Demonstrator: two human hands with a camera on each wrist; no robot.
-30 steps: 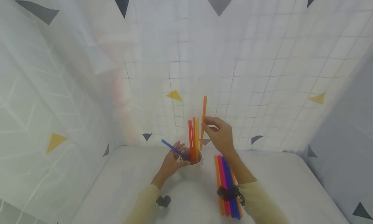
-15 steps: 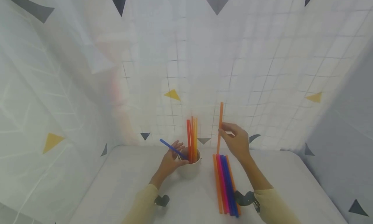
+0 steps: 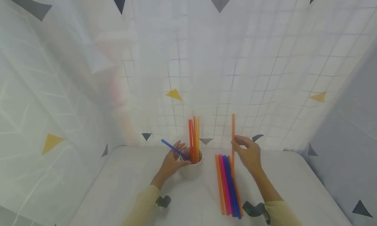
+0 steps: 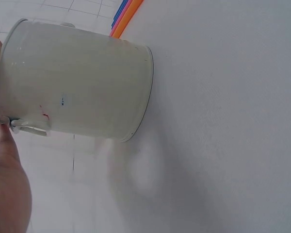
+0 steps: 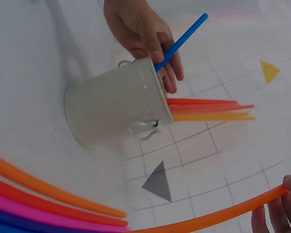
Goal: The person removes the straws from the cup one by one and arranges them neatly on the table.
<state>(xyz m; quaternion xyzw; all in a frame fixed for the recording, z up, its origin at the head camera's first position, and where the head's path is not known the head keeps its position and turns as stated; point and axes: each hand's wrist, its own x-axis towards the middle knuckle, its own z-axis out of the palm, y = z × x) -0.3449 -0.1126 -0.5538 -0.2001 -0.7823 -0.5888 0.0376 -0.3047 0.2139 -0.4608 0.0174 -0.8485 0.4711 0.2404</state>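
Note:
My left hand (image 3: 170, 164) grips the rim of a small white metal bucket (image 3: 190, 172), which stands upright on the table. Out of the bucket rise several red straws (image 3: 191, 137) and yellow-orange straws (image 3: 197, 137). A blue straw (image 3: 170, 146) leans leftward out of it, past the left thumb and fingers. To the right, my right hand (image 3: 250, 154) pinches an orange straw (image 3: 233, 126) near its middle and holds it upright. Its lower end is at the row of straws (image 3: 226, 186) on the table; I cannot tell whether it touches them.
Orange, red, pink and blue straws lie side by side in that row, right of the bucket. White patterned sheeting (image 3: 221, 72) stands behind and beside the white table (image 3: 117, 186). Dark wrist devices (image 3: 163, 201) sit at both sleeves.
My right hand has moved right and down with the orange straw, from beside the bucket to the right side of the straw row. The left hand stays at the bucket.

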